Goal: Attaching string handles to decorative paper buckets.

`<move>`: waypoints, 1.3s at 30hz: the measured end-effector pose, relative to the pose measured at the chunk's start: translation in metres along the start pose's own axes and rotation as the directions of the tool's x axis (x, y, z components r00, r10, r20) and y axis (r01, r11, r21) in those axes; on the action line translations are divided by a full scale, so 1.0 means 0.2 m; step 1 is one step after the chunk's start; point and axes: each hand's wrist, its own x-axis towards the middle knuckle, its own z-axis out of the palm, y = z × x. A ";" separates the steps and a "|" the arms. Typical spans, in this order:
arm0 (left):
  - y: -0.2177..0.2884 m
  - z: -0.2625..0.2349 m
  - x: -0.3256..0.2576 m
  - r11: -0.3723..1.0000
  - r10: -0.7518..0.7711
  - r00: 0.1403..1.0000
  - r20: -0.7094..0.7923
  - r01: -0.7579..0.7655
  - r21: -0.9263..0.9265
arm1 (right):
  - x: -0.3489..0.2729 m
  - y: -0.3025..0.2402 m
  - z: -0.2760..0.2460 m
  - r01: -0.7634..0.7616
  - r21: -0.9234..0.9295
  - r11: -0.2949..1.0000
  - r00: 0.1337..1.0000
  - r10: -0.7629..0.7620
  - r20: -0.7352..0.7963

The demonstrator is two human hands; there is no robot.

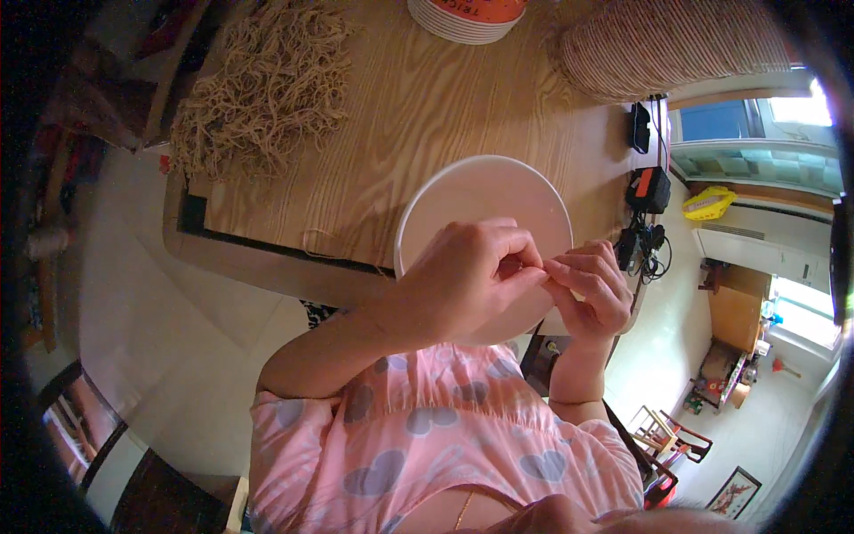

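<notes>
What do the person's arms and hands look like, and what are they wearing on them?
Short, loose pink sleeves end near the elbows, matching the pink top with grey hearts. The left hand and right hand wear no gloves.

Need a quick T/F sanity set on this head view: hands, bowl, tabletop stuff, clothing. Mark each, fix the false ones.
1. The left hand and right hand have their fingertips close together. True.
2. The orange-and-white stack sits between the tan twine pile and the large ridged roll. True.
3. The tan twine pile lies on the right side of the table. False: it lies on the left side.
4. The left hand is spread flat on the table. False: its fingers are bent in toward the thumb, in front of the white bowl.
5. The person wears a pink top with grey hearts. True.
</notes>
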 end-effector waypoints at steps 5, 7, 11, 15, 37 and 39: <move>0.05 -0.02 0.01 0.983 -0.164 0.984 0.074 0.169 -0.071 | -0.03 0.02 0.00 -0.009 -0.041 0.999 0.999 0.007 -0.031; 0.05 -0.03 0.01 0.984 -0.162 0.983 0.085 0.167 -0.058 | -0.02 0.02 0.01 -0.023 -0.005 1.000 0.999 0.023 -0.047; 0.01 0.00 0.00 0.995 -0.046 0.999 0.013 0.047 -0.092 | -0.01 0.01 0.02 -0.066 -0.032 0.997 0.997 0.065 -0.041; 0.01 0.01 0.00 0.995 0.100 0.995 -0.012 -0.100 0.014 | 0.00 0.02 0.02 -0.044 -0.026 0.999 0.999 0.044 0.008; -0.04 -0.04 0.25 0.895 0.018 0.994 0.103 -0.062 0.443 | -0.13 0.02 0.16 -0.520 0.617 0.591 0.693 0.714 -0.101; -0.04 -0.02 0.26 0.909 -0.051 0.991 0.124 -0.006 0.417 | -0.13 0.02 0.17 -0.493 0.609 0.622 0.720 0.684 -0.115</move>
